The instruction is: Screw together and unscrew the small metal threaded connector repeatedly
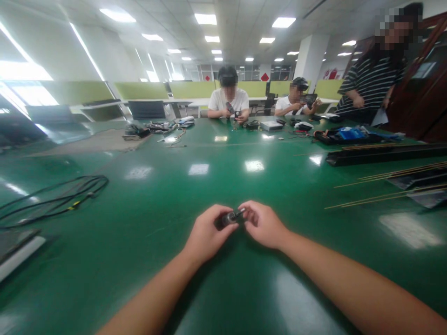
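Note:
My left hand (208, 231) is closed around a small dark cylinder with a metal collar (228, 218), held just above the green tabletop. Its exact kind is too blurred to tell. From the collar a thin metal rod (240, 212) sticks out to the right. The curled fingertips of my right hand (262, 225) meet the end of that rod, with thumb and forefinger close together. Part of the cylinder is hidden by my left fingers.
On the green table (157, 186) lie black cables (87, 188) at left, a long black bar (380, 156) and thin rods (370, 200) at right. Tools and parts (272, 125) line the far edge. Two people (228, 100) sit opposite; another person (370, 79) stands at right.

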Demonstrator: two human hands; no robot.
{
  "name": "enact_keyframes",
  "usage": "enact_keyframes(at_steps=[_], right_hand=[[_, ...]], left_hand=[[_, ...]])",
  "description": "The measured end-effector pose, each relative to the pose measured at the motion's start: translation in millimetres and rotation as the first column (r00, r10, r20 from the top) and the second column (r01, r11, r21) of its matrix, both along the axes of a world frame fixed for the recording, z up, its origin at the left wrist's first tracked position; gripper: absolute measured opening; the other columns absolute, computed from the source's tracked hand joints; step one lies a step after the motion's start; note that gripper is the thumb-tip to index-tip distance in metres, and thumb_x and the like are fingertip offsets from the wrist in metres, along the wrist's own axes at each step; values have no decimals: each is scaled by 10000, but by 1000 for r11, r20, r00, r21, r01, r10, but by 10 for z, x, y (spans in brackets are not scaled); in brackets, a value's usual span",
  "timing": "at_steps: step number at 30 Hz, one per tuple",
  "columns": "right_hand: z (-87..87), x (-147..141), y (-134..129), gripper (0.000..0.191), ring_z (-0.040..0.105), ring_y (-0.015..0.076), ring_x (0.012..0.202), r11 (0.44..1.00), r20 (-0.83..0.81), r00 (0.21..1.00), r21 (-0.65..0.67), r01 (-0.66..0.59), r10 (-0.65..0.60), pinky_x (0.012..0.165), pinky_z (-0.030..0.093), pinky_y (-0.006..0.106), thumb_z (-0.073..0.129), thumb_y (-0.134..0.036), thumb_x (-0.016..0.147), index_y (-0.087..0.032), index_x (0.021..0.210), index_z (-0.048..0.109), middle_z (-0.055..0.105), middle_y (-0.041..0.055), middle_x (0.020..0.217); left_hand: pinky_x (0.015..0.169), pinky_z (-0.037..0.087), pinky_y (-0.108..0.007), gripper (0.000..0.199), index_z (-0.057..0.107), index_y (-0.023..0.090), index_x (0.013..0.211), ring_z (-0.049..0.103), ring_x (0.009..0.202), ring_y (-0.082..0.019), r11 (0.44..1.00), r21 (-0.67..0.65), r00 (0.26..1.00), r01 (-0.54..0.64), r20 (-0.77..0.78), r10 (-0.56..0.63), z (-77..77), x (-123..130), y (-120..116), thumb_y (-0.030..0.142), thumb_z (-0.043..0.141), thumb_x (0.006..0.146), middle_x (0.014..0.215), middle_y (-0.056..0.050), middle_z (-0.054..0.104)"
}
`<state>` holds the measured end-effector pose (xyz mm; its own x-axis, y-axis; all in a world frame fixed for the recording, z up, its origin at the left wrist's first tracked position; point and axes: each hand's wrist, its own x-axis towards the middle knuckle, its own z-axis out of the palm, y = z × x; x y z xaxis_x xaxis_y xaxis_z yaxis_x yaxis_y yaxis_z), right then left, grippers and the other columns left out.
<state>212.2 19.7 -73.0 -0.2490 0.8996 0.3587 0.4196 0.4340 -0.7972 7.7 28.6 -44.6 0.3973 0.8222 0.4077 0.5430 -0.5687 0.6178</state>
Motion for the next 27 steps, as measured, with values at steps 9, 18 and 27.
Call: enact_keyframes(at_steps=[9,18,27], right_hand=[[-9,-15,-68,629,608,118,685,998,-51,999,-70,-1,-2,647,491,226,589,-49,762,-241,1331,402,637,-7,883],[41,-12,-103,473,617,140,709,1000,-37,999,-23,18,-19,658,491,245,595,-66,761,-234,1195,508,659,17,920],[133,-36,-115,347,605,176,836,992,-8,999,117,49,-49,732,491,270,609,-49,728,-207,1037,620,638,34,933]], left_hand=[[862,495,-311,319,638,248,1203,617,961,-179,996,14,996,89,20,-89,4,0,-25,285,661,887,1066,-43,669],[843,534,-320,238,650,214,1102,646,926,-188,999,-2,997,53,57,-53,-10,19,-45,275,666,872,1036,-49,686],[861,515,-327,228,630,220,1118,619,950,-190,993,10,992,120,39,-120,21,25,-58,246,641,892,1049,-56,667]])
